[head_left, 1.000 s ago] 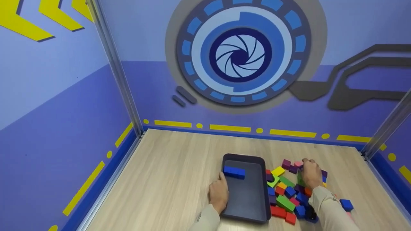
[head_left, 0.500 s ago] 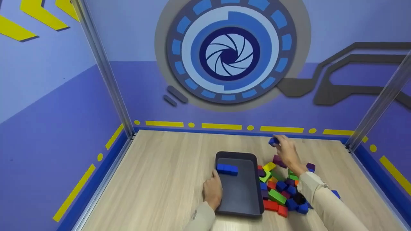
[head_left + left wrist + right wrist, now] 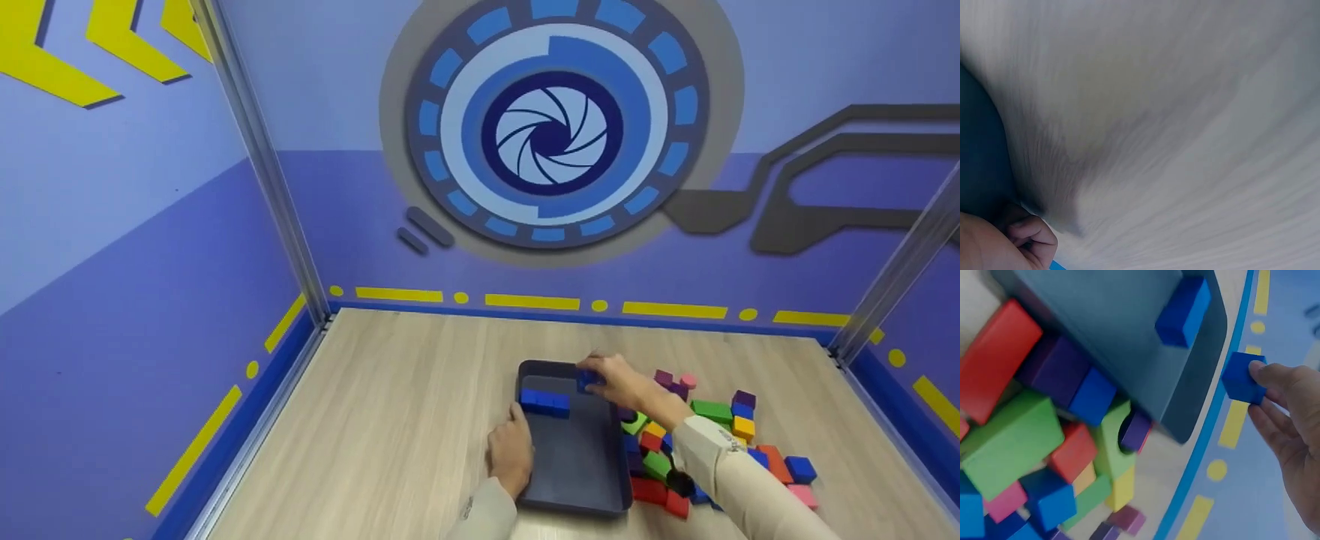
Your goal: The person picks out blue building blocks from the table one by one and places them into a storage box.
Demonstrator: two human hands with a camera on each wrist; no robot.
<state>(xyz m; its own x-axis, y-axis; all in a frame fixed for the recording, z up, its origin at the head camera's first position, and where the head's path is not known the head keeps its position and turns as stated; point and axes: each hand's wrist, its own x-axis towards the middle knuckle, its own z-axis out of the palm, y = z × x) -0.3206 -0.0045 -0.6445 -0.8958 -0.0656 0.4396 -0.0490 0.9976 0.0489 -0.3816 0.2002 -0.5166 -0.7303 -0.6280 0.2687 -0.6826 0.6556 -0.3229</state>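
My right hand [image 3: 626,382] pinches a blue cube [image 3: 1240,377] between thumb and fingertips, above the far right corner of the dark grey tray [image 3: 574,469]. Inside that tray, near its far left side, a row of blue blocks [image 3: 545,403] lies joined side by side. My left hand [image 3: 511,448] holds the tray's left rim; its curled fingers show at the bottom left of the left wrist view, against the tray wall [image 3: 982,146]. Part of the cube is hidden by my right fingers in the head view.
A loose pile of coloured blocks lies against the tray's right side, among them a green block [image 3: 1013,441], a red block [image 3: 999,360] and a purple block [image 3: 1053,368]. A blue block [image 3: 801,469] sits farther right. Patterned panels [image 3: 352,210] wall in the wooden table [image 3: 405,405].
My right hand has lifted a blue cube out of the pile and carried it left and down over the tray. The left hand has stayed on the rim.
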